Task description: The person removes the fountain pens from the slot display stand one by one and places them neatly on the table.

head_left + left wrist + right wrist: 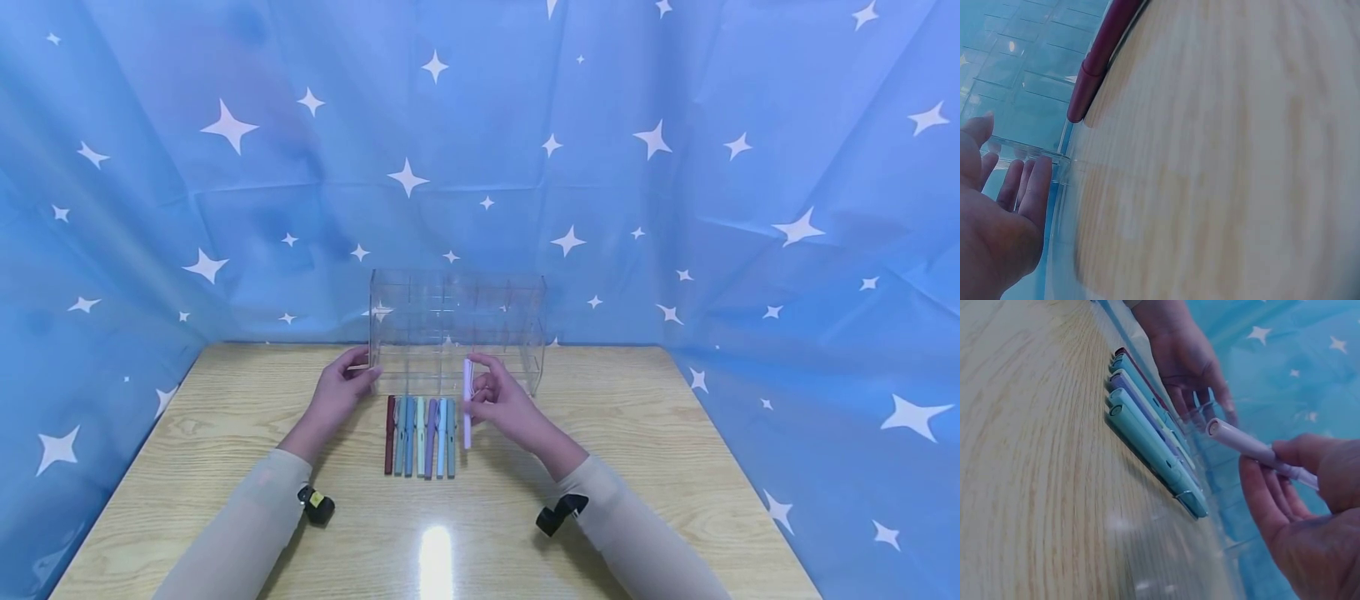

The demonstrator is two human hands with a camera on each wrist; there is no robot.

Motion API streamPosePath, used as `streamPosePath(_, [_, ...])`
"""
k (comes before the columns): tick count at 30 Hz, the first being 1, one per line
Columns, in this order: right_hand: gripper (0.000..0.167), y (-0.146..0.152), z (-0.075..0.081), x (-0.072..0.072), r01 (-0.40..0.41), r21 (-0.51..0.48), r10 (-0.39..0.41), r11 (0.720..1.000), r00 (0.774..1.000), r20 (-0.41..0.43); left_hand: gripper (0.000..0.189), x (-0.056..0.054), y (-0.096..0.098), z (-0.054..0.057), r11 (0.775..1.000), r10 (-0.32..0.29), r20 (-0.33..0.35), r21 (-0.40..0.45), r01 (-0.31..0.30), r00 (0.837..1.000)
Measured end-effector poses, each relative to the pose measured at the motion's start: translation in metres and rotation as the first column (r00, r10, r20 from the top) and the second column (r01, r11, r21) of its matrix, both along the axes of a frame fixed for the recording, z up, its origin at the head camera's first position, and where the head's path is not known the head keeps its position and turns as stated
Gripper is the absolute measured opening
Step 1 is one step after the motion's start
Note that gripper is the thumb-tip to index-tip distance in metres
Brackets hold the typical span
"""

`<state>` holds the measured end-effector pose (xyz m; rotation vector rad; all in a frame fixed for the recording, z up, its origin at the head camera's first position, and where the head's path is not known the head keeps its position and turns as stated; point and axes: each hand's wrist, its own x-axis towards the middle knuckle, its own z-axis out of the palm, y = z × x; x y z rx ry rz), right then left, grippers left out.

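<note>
A clear plastic compartment rack (457,333) stands upright at the back of the table. At its left end my left hand (351,383) holds the side edge, with the thumb toward the front. In the left wrist view, the left hand's (1007,219) fingers and thumb lie on either side of that edge. My right hand (506,404) pinches a lilac pen (467,425) in front of the rack, held about upright. The right wrist view shows this lilac pen (1241,440) between thumb and fingers. Left of it, several capped pens lie in a row, including a dark red pen (389,435) and a purple pen (431,439).
The wooden table (247,400) reaches back to a blue curtain (480,125) with white stars, close behind the rack. A teal pen (1154,456) is at the right end of the row. Both sleeves carry small black wrist cameras.
</note>
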<state>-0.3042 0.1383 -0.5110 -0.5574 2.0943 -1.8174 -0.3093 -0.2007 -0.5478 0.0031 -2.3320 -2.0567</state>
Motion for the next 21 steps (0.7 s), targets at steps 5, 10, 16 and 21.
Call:
streamPosePath(5, [0.090,0.000,-0.002,0.001,0.000,0.025,0.000,1.000,1.000,0.009,0.063,-0.001,0.000,-0.002,1.000,0.008,0.001,-0.003,-0.008,1.000])
streamPosePath(10, [0.090,-0.002,-0.006,0.003,-0.007,0.046,0.005,0.999,0.999,0.033,0.062,-0.001,-0.001,-0.002,1.000,0.009,-0.001,-0.012,-0.009,1.000])
streamPosePath(16, [0.090,-0.004,-0.013,0.003,0.000,0.116,-0.006,0.993,0.999,0.052,0.064,-0.001,-0.001,-0.001,1.000,0.002,0.001,-0.003,-0.002,1.000])
streamPosePath(21, [0.088,-0.006,-0.014,0.006,0.014,0.160,-0.020,0.987,0.999,0.035,0.064,0.000,-0.001,-0.001,1.000,-0.004,-0.005,0.001,0.004,1.000])
